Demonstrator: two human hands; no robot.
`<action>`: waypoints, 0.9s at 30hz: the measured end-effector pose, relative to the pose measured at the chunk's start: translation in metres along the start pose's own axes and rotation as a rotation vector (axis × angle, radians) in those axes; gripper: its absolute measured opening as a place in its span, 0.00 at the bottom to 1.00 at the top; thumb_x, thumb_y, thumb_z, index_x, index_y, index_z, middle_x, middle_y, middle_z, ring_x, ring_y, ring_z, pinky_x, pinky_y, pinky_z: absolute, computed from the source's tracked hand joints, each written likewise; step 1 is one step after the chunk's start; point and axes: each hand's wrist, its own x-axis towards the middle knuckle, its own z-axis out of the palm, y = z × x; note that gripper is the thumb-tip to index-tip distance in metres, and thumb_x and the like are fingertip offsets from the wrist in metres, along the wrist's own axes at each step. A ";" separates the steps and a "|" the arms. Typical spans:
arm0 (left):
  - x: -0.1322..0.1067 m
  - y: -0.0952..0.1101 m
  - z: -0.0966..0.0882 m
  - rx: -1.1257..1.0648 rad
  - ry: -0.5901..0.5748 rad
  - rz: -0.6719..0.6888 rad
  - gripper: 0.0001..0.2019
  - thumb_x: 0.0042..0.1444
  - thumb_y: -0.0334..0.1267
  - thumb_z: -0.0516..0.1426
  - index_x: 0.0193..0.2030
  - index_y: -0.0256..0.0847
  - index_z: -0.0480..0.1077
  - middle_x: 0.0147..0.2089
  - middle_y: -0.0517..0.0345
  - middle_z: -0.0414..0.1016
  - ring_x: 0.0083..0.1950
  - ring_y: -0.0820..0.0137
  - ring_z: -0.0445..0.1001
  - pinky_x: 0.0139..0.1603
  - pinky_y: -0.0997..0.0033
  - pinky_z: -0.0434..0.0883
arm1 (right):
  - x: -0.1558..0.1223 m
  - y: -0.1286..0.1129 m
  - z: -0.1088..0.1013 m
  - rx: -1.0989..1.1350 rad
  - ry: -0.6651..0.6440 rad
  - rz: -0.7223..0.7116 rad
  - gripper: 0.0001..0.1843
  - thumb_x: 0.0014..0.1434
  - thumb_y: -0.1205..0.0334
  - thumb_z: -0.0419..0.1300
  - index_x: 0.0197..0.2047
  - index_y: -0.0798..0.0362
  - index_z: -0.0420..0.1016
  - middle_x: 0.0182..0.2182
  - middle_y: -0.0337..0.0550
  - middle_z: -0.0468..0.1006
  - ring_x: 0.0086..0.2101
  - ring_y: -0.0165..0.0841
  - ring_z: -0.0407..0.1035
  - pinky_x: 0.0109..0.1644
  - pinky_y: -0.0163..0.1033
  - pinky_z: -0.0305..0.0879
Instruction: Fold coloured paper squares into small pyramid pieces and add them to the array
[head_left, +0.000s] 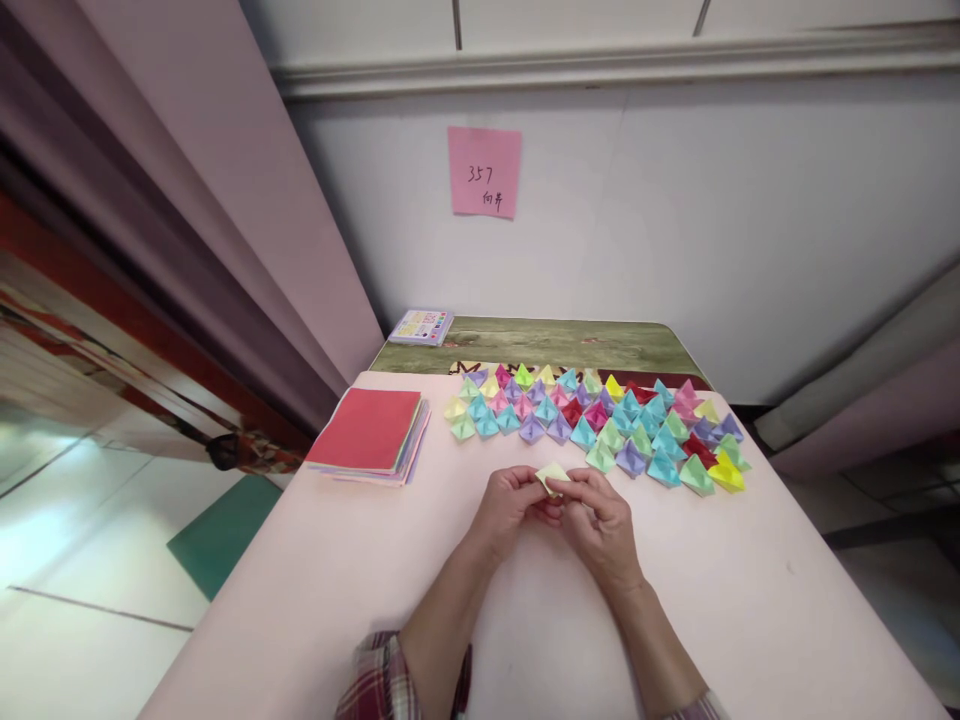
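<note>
Both hands meet over the middle of the pink table [315,580], pinching a small pale yellow folded paper [553,473]. My left hand [512,505] grips its left side with closed fingers. My right hand [600,520] holds its right side, fingers curled around it. Just beyond the hands lie several finished folded paper pieces [600,420] in many colours, set out in rows. A stack of square coloured paper sheets [371,432], red on top, rests to the left of my hands.
A small flat pack [421,326] lies on a green wood-patterned surface [600,345] behind the pink table, against the white wall. A pink note [484,171] is stuck on the wall. Floor and a curtain lie to the left.
</note>
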 end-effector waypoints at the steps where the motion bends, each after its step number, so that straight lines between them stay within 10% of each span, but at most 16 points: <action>1: 0.000 0.000 -0.001 -0.014 -0.023 -0.003 0.14 0.44 0.41 0.68 0.33 0.32 0.75 0.28 0.52 0.78 0.26 0.70 0.75 0.33 0.68 0.75 | -0.001 0.001 0.000 -0.016 0.006 -0.011 0.22 0.55 0.72 0.53 0.46 0.44 0.81 0.39 0.44 0.72 0.38 0.34 0.71 0.39 0.38 0.69; 27: 0.003 0.000 -0.003 0.155 -0.030 0.124 0.20 0.38 0.46 0.70 0.31 0.36 0.70 0.22 0.59 0.75 0.24 0.69 0.74 0.30 0.68 0.74 | 0.004 0.008 0.002 -0.018 0.035 0.108 0.11 0.60 0.55 0.61 0.43 0.46 0.82 0.40 0.47 0.79 0.42 0.39 0.73 0.46 0.44 0.71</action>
